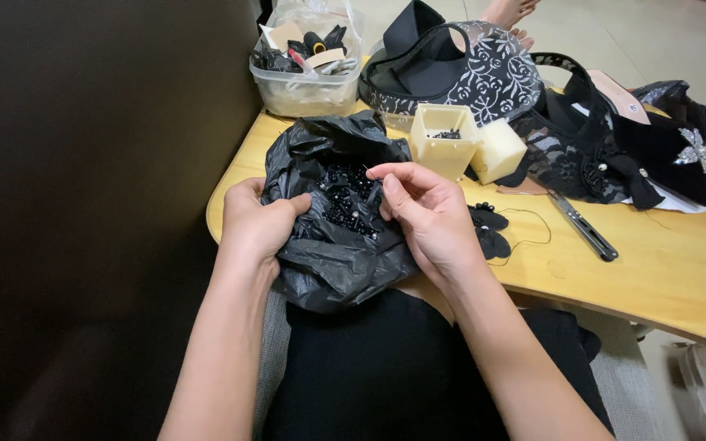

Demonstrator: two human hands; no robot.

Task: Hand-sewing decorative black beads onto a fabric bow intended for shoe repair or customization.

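Near the middle of the frame, on the table's (pixel 680 278) rounded near edge, sits a crumpled black plastic bag (pixel 332 237), open on top with a heap of small black beads (pixel 349 196) inside, too many and too small to count. My left hand (pixel 255 220) is closed on the bag's left side, fingers curled into the plastic and holding it open. My right hand (pixel 426 212) is over the bag's right rim, thumb and forefinger pinched nearly shut just above the beads; whether they hold a needle or a bead I cannot tell.

Just right of that hand lies one black fabric flower (pixel 488 229) with a thin black thread (pixel 533 224) looping from it. Behind the bag stands one cream box (pixel 443 139), with one cream foam block (pixel 498 151) touching its right side. One clear plastic tub (pixel 308 86) of trimmings fills the upper middle. One pair of tweezers (pixel 586 227) lies on bare wood at centre right, and two black lace hats (pixel 492 73) crowd the far edge. Open wood remains at lower right; a dark wall closes the left.
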